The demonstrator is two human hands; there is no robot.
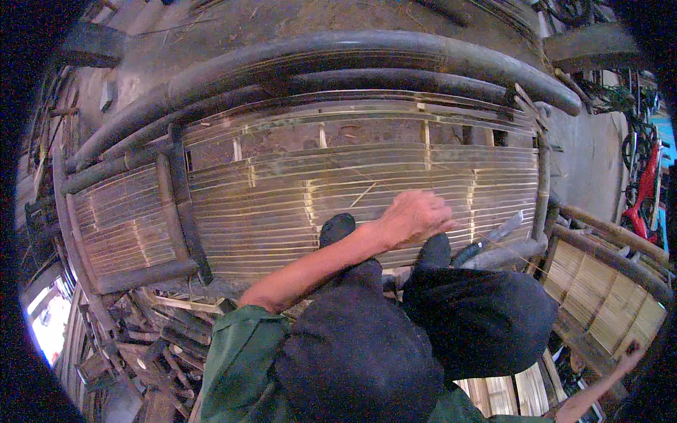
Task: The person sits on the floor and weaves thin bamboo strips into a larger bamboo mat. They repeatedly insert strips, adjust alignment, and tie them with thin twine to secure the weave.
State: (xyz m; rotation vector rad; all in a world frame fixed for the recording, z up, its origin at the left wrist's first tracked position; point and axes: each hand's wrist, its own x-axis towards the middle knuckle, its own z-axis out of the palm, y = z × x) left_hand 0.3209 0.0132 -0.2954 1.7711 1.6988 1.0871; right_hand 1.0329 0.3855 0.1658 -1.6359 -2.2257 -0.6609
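My left hand [419, 217] is closed above the slatted bamboo bench [331, 201], its fingers curled under. A thin brown strip [520, 259] runs from beside those fingers toward the lower right; the pinch itself is hidden. Just right of my knee lies a knife [504, 228] with a pale blade and a dark handle, resting on the slats. Far out at the lower right, my right hand [627, 356] is stretched away from my body. It is small and dark there, so its fingers and anything in them cannot be made out.
Thick bamboo poles [338, 44] form the bench's far rail. A second slatted panel [599, 289] stands at right. Cut bamboo and wood pieces [166, 352] are heaped at lower left. A red object [643, 194] stands at the far right. My dark-clothed legs [479, 317] are bent below my hand.
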